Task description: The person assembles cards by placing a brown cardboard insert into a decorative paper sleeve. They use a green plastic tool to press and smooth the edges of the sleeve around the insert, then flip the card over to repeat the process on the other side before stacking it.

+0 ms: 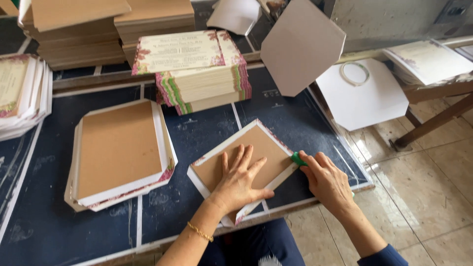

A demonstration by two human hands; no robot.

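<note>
A brown cardboard panel with white paper flaps folded over its edges (256, 148) lies tilted on the dark blue worktable (197, 133). My left hand (239, 180) presses flat on the brown board, fingers spread. My right hand (325, 180) grips a small green tool (297, 158) and holds it against the panel's right-hand flap.
A stack of similar wrapped panels (120, 152) lies to the left. Piles of floral-printed cards (197, 74) and plain brown boards (79, 29) stand at the back. White cut sheets (362, 98) lie at the right. More printed sheets (22, 93) sit at the far left. The table's front edge is near my body.
</note>
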